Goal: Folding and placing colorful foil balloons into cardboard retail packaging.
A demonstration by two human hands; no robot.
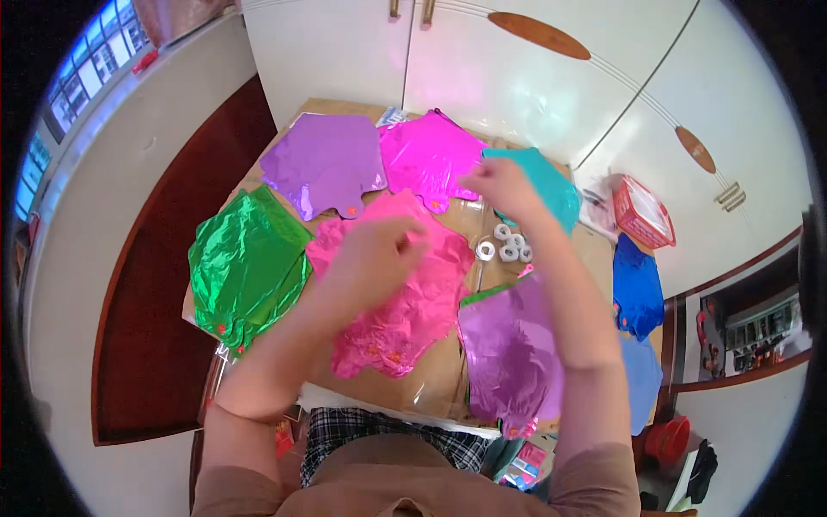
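Our L hand point(392, 254) & R hand point(500, 185) curl near ctr-frame, can't tell if gripping; brushing thin pink foil point(435, 289) might crease it.

This is looking like a room in a home: white cupboards point(508, 95) with metal handles point(428, 10) and brown inlays point(540, 35) are filling the far side, while a barred window point(95, 65) is opening on the left beside a pinkish curtain point(177, 17). A table point(592, 267) with a brown covering is standing close to the cupboards and bearing bright foil pieces point(245, 250), and a red basket point(637, 226) is sitting beyond its right side. Which room of the home this is, the view is not making clear.
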